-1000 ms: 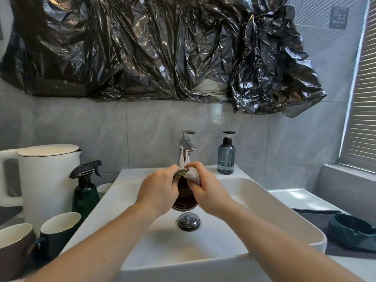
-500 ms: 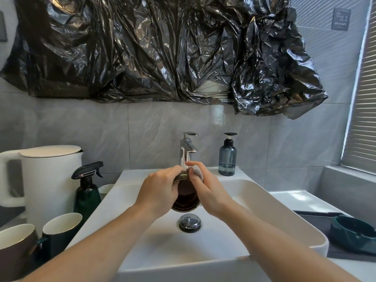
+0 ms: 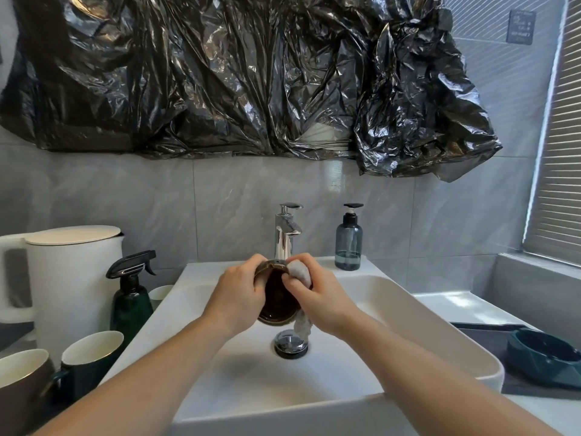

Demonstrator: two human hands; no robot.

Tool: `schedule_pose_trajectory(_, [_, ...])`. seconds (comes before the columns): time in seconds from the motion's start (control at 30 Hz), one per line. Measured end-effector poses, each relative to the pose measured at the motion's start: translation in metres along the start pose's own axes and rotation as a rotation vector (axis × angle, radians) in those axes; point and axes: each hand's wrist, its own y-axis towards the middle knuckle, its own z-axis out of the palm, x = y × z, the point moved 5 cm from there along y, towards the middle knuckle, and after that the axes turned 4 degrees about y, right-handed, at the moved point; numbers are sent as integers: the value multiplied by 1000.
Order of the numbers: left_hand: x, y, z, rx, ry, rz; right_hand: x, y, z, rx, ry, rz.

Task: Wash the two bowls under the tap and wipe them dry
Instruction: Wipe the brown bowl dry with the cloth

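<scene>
Hands: left hand (image 3: 239, 297) grips one brown bowl (image 3: 276, 302), right hand (image 3: 317, 302) clutches one cloth (image 3: 300, 273); second bowl (image 3: 547, 357) aside.

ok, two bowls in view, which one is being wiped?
The brown bowl, held tilted over the sink by the left hand while the right hand presses a cloth into it. The teal bowl sits untouched on the right counter.

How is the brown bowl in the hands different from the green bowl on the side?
The brown bowl is held tipped on edge over the sink by the left hand, while the right hand rubs it with a cloth. The teal-green bowl sits upright, untouched, on the counter at the right. The brown one looks round; the green one looks angular. Both are dark and glossy.
</scene>
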Motion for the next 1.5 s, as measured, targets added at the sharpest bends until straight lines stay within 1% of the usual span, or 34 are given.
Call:
schedule_pose_trajectory(0.03, [-2,-1,2,30,3,21,0,0,0,-11,-23,-10])
schedule_pose_trajectory(0.1, [-6,-2,1,35,18,31,1,1,1,-25,-31,-26])
schedule_pose_trajectory(0.17, [-13,-1,-4,-7,108,36,1,2,3,-30,-48,-42])
schedule_pose_trajectory(0.23, [-21,-3,-6,-26,216,67,0,2,5,-9,-131,-52])
schedule_pose_trajectory(0.33, [-24,-4,-4,27,301,104,-1,2,5,38,-238,-57])
schedule_pose_trajectory(0.43, [-21,-3,-4,25,371,107,-3,1,7,68,-178,-4])
schedule_pose_trajectory(0.53, [-15,-1,-12,-76,305,45,-12,-1,9,100,-29,120])
schedule_pose_trajectory(0.63, [-5,0,-22,-158,223,-42,-20,-2,11,154,-14,189])
schedule_pose_trajectory(0.7, [-4,0,-21,-146,208,-27,-17,-2,11,122,31,164])
schedule_pose_trajectory(0.77, [-9,-1,-15,-113,216,36,-10,0,8,71,79,103])
schedule_pose_trajectory(0.83, [-16,-2,-9,-81,241,96,-4,0,6,59,109,56])
schedule_pose_trajectory(0.9, [-19,-1,-7,-82,255,103,-1,0,5,72,109,35])
schedule_pose_trajectory(0.97, [-15,0,-9,-114,238,68,-2,0,5,84,102,45])
schedule_pose_trajectory(1.03, [-7,1,-16,-174,198,2,-6,-3,9,140,64,114])
schedule_pose_trajectory(1.1, [-1,2,-23,-239,142,-56,-11,-6,14,215,-41,189])
schedule_pose_trajectory(1.17, [2,3,-25,-262,93,-89,-13,-7,18,215,-67,196])
schedule_pose_trajectory(1.23, [5,3,-22,-245,59,-111,-11,-5,17,158,-6,175])
schedule_pose_trajectory(1.33, [4,1,-8,-120,34,-97,-6,-1,8,64,68,115])
schedule_pose_trajectory(1.4, [2,0,3,-17,37,-69,-7,0,1,25,66,102])
schedule_pose_trajectory(1.5, [2,1,8,47,54,-59,-9,-1,-1,17,18,100])
